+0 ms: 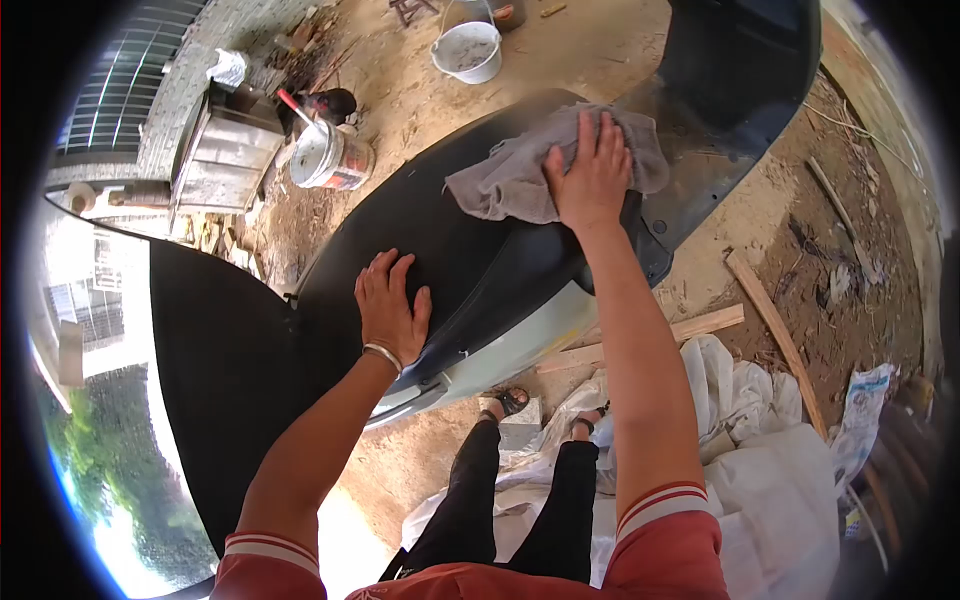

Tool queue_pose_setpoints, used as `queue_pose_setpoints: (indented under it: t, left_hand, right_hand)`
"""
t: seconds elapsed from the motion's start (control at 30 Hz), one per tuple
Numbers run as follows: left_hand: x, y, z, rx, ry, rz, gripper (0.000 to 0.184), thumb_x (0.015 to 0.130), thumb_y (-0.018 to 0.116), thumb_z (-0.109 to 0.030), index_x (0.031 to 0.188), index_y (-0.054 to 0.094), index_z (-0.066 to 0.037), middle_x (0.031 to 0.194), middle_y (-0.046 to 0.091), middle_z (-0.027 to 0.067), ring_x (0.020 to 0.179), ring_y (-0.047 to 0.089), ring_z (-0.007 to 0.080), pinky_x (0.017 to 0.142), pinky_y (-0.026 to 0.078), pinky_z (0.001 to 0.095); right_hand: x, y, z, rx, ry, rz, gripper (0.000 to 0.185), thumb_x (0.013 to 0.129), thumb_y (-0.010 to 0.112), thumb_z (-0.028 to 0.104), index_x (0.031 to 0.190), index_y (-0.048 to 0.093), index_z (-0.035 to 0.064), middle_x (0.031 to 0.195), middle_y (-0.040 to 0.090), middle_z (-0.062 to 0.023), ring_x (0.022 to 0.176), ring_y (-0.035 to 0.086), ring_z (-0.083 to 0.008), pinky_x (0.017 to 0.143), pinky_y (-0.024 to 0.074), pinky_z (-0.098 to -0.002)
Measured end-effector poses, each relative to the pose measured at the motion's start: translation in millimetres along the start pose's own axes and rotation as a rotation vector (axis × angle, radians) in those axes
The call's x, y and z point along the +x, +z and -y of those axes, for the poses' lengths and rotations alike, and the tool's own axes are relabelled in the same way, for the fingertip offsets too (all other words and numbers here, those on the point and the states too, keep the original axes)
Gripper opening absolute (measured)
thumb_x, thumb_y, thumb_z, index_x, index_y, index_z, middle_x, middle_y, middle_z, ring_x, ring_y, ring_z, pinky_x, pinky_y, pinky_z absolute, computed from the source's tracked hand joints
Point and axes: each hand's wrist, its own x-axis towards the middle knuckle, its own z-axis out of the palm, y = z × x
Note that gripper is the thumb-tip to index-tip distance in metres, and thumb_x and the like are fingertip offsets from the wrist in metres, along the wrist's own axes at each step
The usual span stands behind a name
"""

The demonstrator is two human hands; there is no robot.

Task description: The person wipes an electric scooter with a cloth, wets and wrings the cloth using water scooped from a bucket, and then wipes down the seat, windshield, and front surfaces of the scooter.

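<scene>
R hand [590, 180] flat atop grey cloth [500, 182], fingers open & spread; cloth's nr upper-right end of long black panel [450, 255]. L hand [390, 318] rests bare nr panel's lower edge, fingers open, slightly apart. White bucket [467, 55] sits on ground [585, 40] beyond.

We wear a silver bangle [383, 354] behind our left hand [391, 315], red white-banded sleeves [668, 552] farther back, black trousers [455, 520], strappy sandals [513, 402].

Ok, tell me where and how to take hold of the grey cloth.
Probably pinch the grey cloth by its left end, coming from the left with the left hand: that end lies loose in folds, clear of the right hand, which rests on the cloth nearer its right end.
</scene>
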Motion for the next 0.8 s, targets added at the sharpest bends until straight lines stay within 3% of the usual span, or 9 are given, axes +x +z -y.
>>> queue_pose_setpoints:
  t: [0.13,0.2,0.3,0.37,0.43,0.5,0.6,0.7,0.8]
  left_hand:
    - [-1,2,6,-0.172,-0.022,-0.059,0.043,0.088,0.052,-0.024,0.126,0.044,-0.005,0.132,0.042,0.0184,0.126,0.037,0.0372,0.109,0.023,0.0473]
    - [-5,0,14,-0.484,-0.105,-0.152,0.042,0.089,0.053,-0.021,0.126,0.044,-0.004,0.131,0.041,0.0195,0.124,0.039,0.0381,0.108,0.027,0.0442]
    - [-28,-3,25,-0.73,-0.254,-0.398,0.039,0.09,0.052,-0.019,0.125,0.045,-0.003,0.132,0.041,0.0194,0.123,0.041,0.0358,0.107,0.029,0.041]
    - [-71,-34,10,-0.599,-0.345,-0.349,0.035,0.092,0.05,-0.018,0.124,0.048,-0.003,0.134,0.04,0.0191,0.125,0.038,0.0332,0.106,0.03,0.0414]
    - [-120,-53,1,-0.526,-0.412,-0.329,0.034,0.092,0.051,-0.017,0.123,0.049,-0.003,0.133,0.04,0.0197,0.123,0.041,0.034,0.103,0.031,0.0441]
    - [-171,-57,-1,-0.539,-0.404,-0.256,0.036,0.086,0.056,-0.012,0.119,0.05,-0.001,0.126,0.046,0.0213,0.119,0.044,0.0365,0.102,0.034,0.045]
    - [-236,-52,-12,-0.551,-0.367,-0.026,0.036,0.077,0.06,-0.002,0.113,0.054,-0.002,0.122,0.05,0.022,0.116,0.048,0.0389,0.098,0.039,0.0469]
    - [-284,-51,-23,-0.722,-0.52,0.055,0.033,0.074,0.062,-0.001,0.107,0.057,-0.003,0.114,0.055,0.0194,0.107,0.054,0.0366,0.092,0.044,0.0418]
    - [-309,-49,-27,-0.911,-0.664,0.056,0.029,0.075,0.062,-0.001,0.104,0.058,-0.003,0.109,0.058,0.0172,0.103,0.057,0.0342,0.091,0.045,0.0396]
  right_hand:
    - [-17,-2,28,-0.027,-0.005,-0.011,0.067,0.088,0.05,0.035,0.142,0.031,0.0001,0.149,0.027,-0.0224,0.138,0.025,-0.0382,0.113,0.018,-0.0525]
    - [-59,-25,77,-0.09,-0.273,0.179,0.064,0.088,0.051,0.034,0.139,0.038,-0.0028,0.147,0.031,-0.0233,0.138,0.025,-0.0382,0.114,0.016,-0.0513]
    - [-148,-34,159,0.275,-0.577,0.571,0.064,0.086,0.052,0.033,0.135,0.041,-0.0064,0.144,0.036,-0.0244,0.137,0.028,-0.0373,0.115,0.0154,-0.0449]
    - [-167,-39,176,0.278,-0.745,0.452,0.06,0.088,0.051,0.037,0.132,0.045,-0.0034,0.137,0.044,-0.0227,0.131,0.038,-0.0344,0.112,0.0244,-0.0445]
    - [-126,-43,163,0.271,-0.651,0.803,0.057,0.089,0.049,0.044,0.126,0.052,0.0003,0.124,0.055,-0.0204,0.119,0.05,-0.0325,0.103,0.0354,-0.044]
    - [-61,-25,130,-0.035,-0.441,0.767,0.057,0.089,0.045,0.05,0.118,0.058,0.0029,0.112,0.061,-0.0187,0.108,0.057,-0.0316,0.094,0.0412,-0.0443]
    - [20,25,71,-0.252,-0.442,0.303,0.066,0.086,0.05,0.053,0.132,0.046,0.0059,0.133,0.049,-0.0165,0.123,0.046,-0.0298,0.105,0.0332,-0.0438]
    - [30,64,94,-0.546,-0.413,0.243,0.076,0.079,0.06,0.053,0.137,0.04,0.0089,0.137,0.044,-0.0133,0.13,0.038,-0.0265,0.108,0.0273,-0.0476]
    - [-39,92,202,-0.398,-0.692,0.632,0.088,0.066,0.073,0.048,0.138,0.038,0.0102,0.134,0.047,-0.0108,0.133,0.035,-0.0268,0.108,0.025,-0.0503]
